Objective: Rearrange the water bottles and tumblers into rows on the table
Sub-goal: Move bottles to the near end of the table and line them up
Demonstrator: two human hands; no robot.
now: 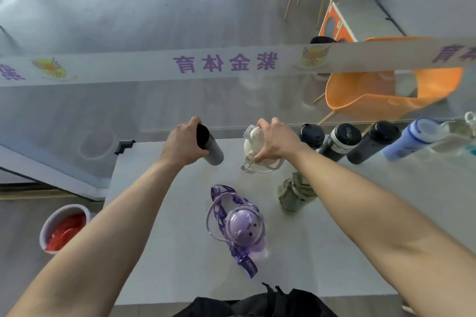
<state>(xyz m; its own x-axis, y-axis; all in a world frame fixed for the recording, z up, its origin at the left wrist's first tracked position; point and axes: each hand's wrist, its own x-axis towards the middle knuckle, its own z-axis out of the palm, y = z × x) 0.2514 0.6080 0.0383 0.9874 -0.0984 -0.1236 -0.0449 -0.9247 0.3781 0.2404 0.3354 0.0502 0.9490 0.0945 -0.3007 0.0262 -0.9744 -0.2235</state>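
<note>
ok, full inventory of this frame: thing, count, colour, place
slim tumbler: 1, grey with black top, far left of table, in left hand
jug bottle: 1, cream with handle, far centre, under right hand
dark bottles: 3, black or grey lids, far edge row to the right
blue bottle: 1, blue and white, right end of that row
clear bottle: 1, blurred, far right edge
olive bottle: 1, grey-green, mid table, partly behind right forearm
cat bottle: 1, purple with strap, near centre
table: 1, white
bin: 1, white, red contents, floor left
chairs: 2, orange, beyond table
left hand: gripping slim tumbler
right hand: gripping jug bottle
</note>
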